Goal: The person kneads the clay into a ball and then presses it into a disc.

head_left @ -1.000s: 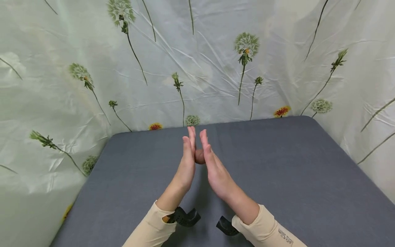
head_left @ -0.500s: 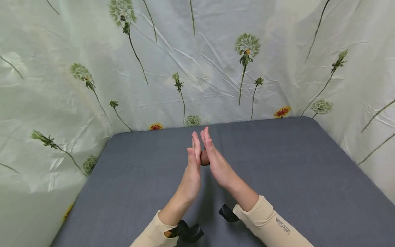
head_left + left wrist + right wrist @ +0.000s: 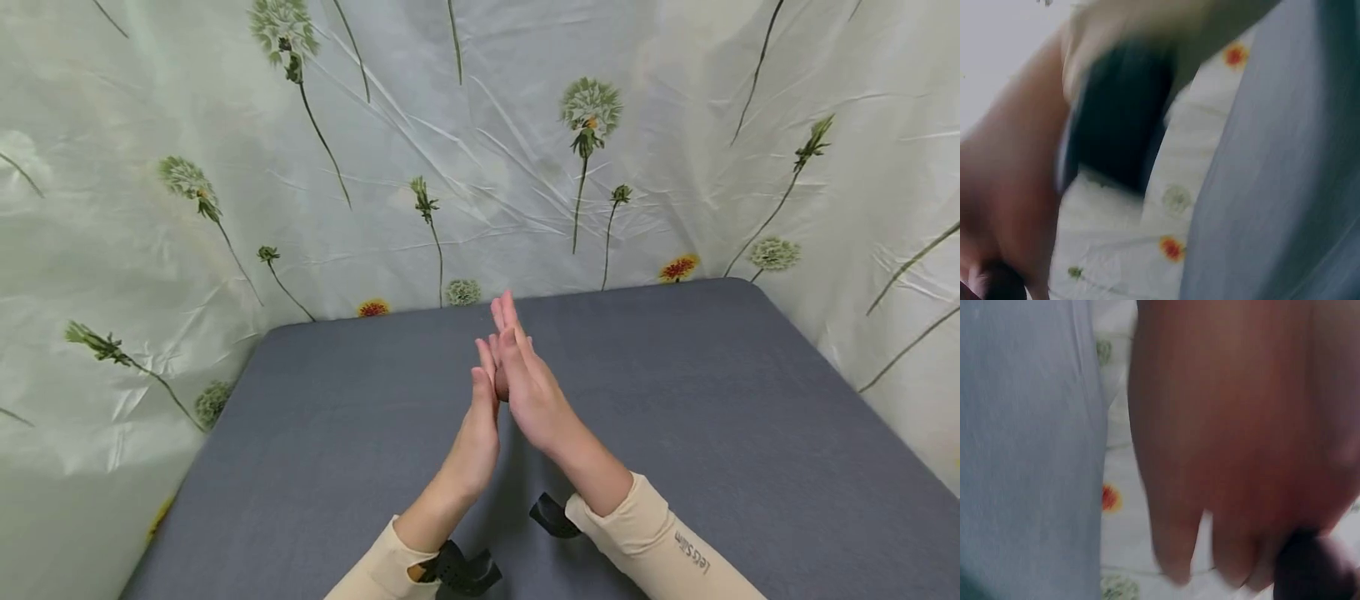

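Note:
A small brown ball sits between my two palms, raised over the grey table, and only a sliver of it shows in the head view. My left hand presses one side with its fingers straight and pointing up. From the other side my right hand presses it, also flat, its fingertips higher than the left ones. In the right wrist view the ball is a dark, blurred round shape against the palm near the fingers. At the bottom left of the left wrist view the ball is dark and partly cut off.
The grey table spreads under both hands. Behind and beside it hangs a pale curtain printed with dandelions and orange flowers. Black wrist straps stick out below the cream sleeves.
The left hand has moved right and drawn its fingertips lower, while the right hand's fingertips have risen above them. The ball has shifted slightly right between the palms and shows less.

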A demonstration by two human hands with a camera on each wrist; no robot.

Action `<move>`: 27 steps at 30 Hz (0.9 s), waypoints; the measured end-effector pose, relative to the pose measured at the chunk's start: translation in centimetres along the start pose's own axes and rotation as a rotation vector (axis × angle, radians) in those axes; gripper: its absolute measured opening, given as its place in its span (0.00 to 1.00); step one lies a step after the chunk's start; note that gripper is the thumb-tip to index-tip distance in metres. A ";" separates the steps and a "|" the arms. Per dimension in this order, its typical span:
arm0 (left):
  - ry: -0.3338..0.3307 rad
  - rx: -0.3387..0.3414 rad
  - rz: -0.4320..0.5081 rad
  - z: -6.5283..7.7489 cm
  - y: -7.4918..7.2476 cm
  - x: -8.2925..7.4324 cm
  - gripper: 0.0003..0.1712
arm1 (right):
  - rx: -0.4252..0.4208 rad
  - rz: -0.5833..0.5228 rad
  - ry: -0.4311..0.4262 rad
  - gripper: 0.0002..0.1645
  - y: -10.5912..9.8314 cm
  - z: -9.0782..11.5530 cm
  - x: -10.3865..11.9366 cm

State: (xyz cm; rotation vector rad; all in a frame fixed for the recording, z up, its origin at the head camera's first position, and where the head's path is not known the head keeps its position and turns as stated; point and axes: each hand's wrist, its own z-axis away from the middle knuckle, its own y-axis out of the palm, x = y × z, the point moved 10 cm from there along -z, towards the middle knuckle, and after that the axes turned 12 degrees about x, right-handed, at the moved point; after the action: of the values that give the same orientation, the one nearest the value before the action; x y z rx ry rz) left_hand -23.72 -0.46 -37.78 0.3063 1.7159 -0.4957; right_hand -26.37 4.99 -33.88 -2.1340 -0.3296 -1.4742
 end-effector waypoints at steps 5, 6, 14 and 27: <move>0.026 0.022 -0.014 0.4 0.8 -0.8 0.49 | 0.037 -0.152 0.104 0.46 -0.6 -0.7 -2.8; 0.028 0.007 -0.024 0.2 0.4 -1.0 0.50 | 0.050 -0.158 0.117 0.46 -0.3 -0.5 -3.2; 0.021 -0.084 0.023 -2.1 -2.9 -1.2 0.56 | 0.080 -0.072 0.082 0.38 2.4 2.0 -2.8; -0.013 0.083 0.112 0.8 2.0 0.0 0.48 | -0.012 -0.031 0.081 0.39 -0.9 0.4 -0.8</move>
State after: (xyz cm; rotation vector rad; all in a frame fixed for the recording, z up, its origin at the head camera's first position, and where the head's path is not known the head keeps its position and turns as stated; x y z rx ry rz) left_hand -22.11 0.90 -38.21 0.4557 1.6582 -0.4858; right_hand -26.83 6.04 -34.44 -2.0805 -0.3262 -1.5792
